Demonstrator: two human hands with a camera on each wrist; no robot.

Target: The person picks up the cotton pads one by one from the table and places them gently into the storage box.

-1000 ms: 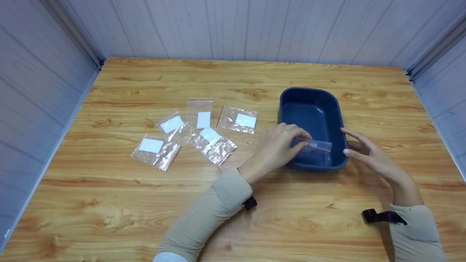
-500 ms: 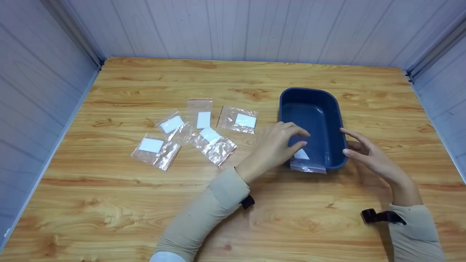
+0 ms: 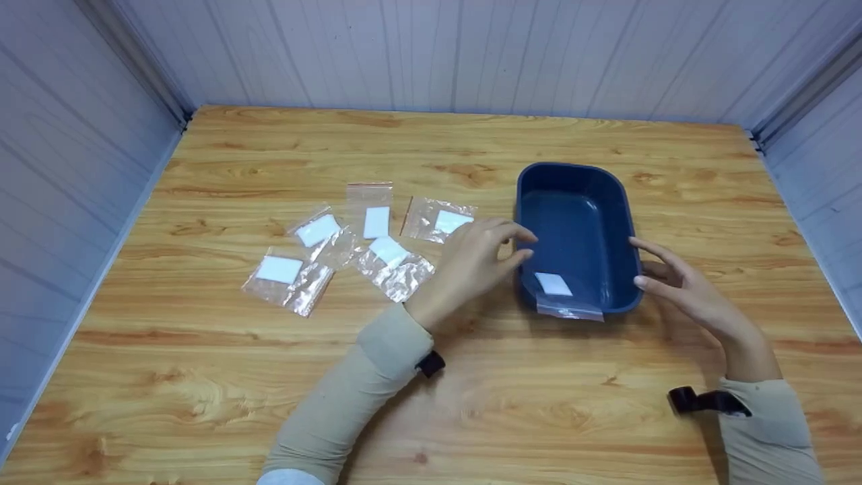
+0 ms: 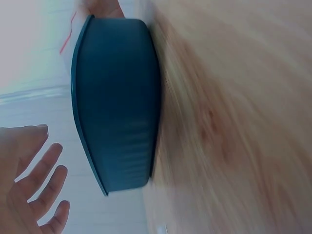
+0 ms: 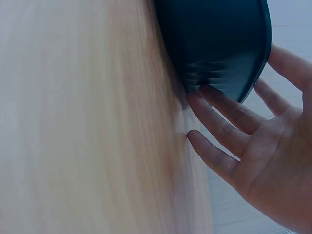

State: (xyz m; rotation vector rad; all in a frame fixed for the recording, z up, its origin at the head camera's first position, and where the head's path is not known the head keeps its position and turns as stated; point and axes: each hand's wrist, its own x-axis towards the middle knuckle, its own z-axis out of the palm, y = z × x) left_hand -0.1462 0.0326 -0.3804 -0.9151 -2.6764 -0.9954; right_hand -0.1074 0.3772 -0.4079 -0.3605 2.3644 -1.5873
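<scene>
In the head view my left hand (image 3: 481,259) hovers just left of the dark blue plastic bin (image 3: 630,222), thumb and index finger apart and holding nothing. In the left wrist view its fingers are spread beside the bin's wall. My right hand (image 3: 693,296) rests its fingertips against the bin's right side and rim. The right wrist view shows fairly straight fingers (image 5: 222,129) along the outer wall. A clear zip-lock bag (image 3: 569,310) with a white rectangular piece (image 3: 555,284) lies in the bin's near end, its zip edge hanging over the near rim.
Several more clear zip bags with white pieces lie left of the bin, one bag (image 3: 421,219) partly behind my left hand and another bag (image 3: 286,283) farthest left. The wooden table (image 3: 539,417) meets pale panel walls (image 3: 417,54) at the back and sides.
My left hand has let go of the zip bag, which dropped into the bin's near end, and has moved left out of the bin. My right hand stays at the rim.
</scene>
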